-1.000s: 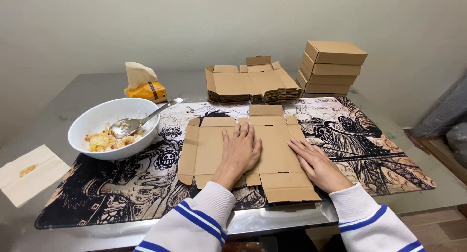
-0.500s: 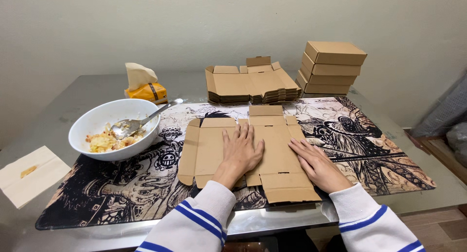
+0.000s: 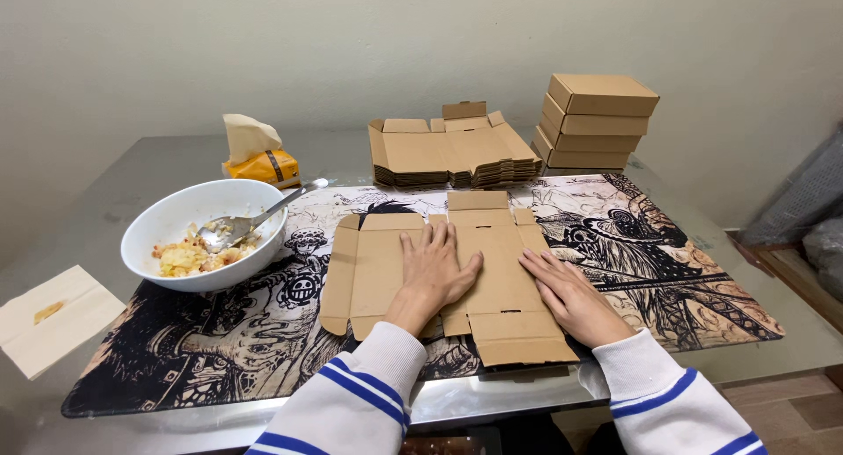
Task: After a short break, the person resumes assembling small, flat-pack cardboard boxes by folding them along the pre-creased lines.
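A flat, unfolded brown cardboard box blank lies on the printed black-and-white mat in front of me. My left hand rests palm down on the middle of the blank, fingers spread. My right hand lies flat on the blank's right side, fingers pointing up and left. Neither hand grips anything. Both wrists wear white sleeves with blue stripes.
A stack of flat box blanks sits behind the mat, with three folded boxes piled to its right. A white bowl with food and a spoon stands at left, a yellow tissue pack behind it, a napkin at far left.
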